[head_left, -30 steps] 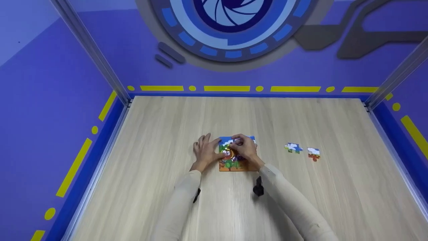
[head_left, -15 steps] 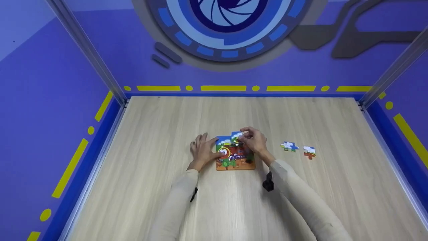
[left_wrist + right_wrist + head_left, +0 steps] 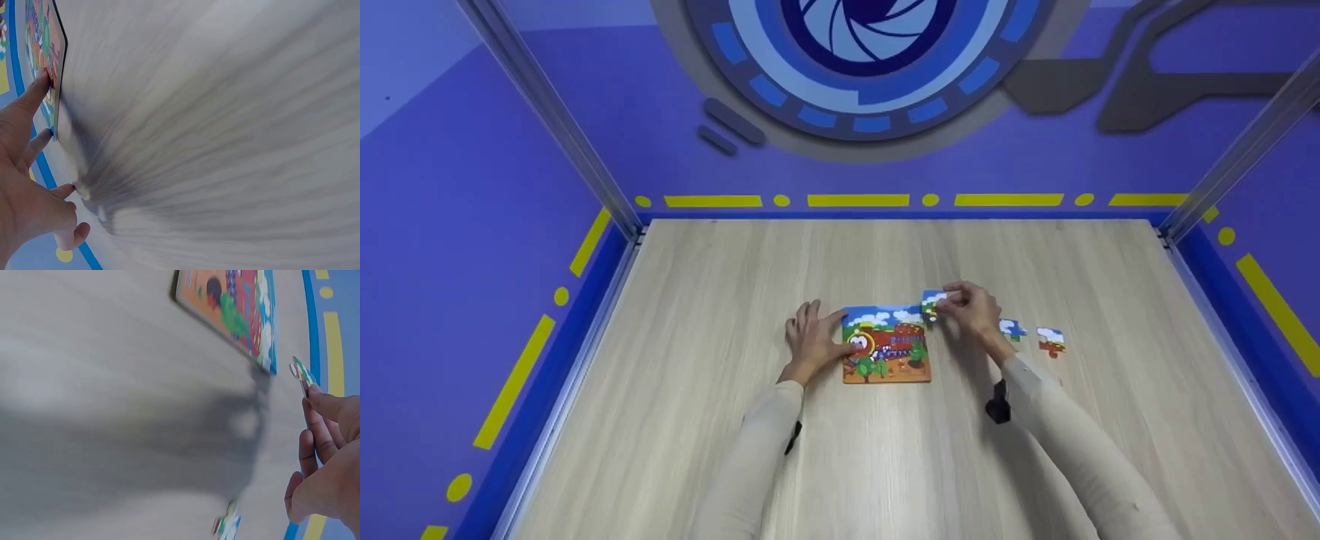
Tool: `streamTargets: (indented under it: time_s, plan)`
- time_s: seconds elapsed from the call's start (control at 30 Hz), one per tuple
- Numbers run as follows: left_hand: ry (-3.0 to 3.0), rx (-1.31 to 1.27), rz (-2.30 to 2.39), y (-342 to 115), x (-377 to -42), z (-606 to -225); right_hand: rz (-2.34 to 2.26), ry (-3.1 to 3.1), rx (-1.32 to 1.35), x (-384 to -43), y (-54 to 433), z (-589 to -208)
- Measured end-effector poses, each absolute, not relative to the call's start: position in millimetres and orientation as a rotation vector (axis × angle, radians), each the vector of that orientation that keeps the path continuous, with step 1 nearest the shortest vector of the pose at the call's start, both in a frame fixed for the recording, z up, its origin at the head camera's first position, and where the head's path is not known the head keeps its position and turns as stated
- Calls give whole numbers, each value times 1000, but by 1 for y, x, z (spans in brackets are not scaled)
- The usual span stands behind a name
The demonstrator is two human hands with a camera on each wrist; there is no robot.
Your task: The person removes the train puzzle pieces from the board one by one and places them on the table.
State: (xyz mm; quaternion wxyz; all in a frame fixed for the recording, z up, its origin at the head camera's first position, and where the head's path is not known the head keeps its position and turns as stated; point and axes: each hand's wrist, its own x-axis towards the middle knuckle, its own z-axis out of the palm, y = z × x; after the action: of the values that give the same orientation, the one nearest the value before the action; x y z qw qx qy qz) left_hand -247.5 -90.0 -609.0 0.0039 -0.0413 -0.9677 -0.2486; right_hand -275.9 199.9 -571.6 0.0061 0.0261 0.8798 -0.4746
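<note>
The right hand has moved rightward, and the tile with it, away from over the puzzle. Thumb and fingers pinch this tile above the table, just beside the puzzle's far right corner. The left hand, fingers spread, touches the puzzle's left side. A loose pinch could perhaps drop the tile. The right hand partly hides one loose piece

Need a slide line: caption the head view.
Left hand rests on the puzzle, right hand pinches a piece, two more pieces lie farther right.
</note>
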Motion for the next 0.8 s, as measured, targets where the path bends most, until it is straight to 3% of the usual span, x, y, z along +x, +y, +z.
streamTargets:
  time_s: [0.43,0.8]
  plan:
    - [-3046,-124,-780,-90,-249,-611,-1382,2758,126,-268,244,-583]
    - [-3035,-128,-792,-90,-248,-611,-1207,2856,169,-261,250,-591]
